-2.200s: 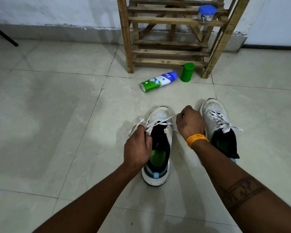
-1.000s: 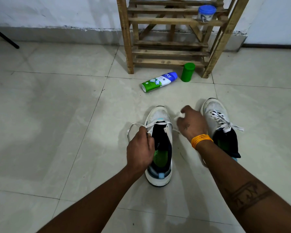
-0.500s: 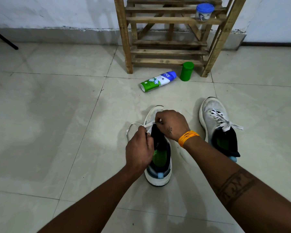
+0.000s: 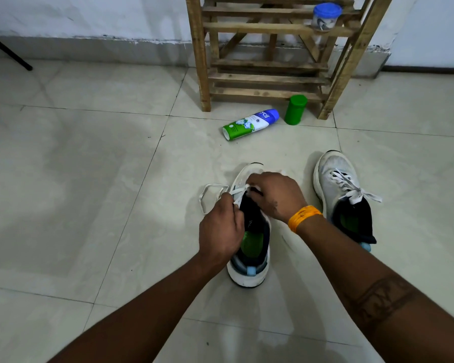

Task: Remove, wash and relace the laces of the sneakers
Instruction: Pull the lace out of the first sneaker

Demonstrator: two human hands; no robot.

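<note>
On the tiled floor (image 4: 89,205), the near sneaker (image 4: 249,268) sits heel toward the camera. The left hand (image 4: 220,231) has its grip pinched together on the white lace (image 4: 210,197), which loops out to the left. The right hand (image 4: 275,197) curls over the shoe's front, clamped on the same lace. The laced second sneaker (image 4: 338,189) lies to the right. Farther off lie a spray can (image 4: 249,124), green cap (image 4: 295,110) and wooden rack (image 4: 268,61).
</note>
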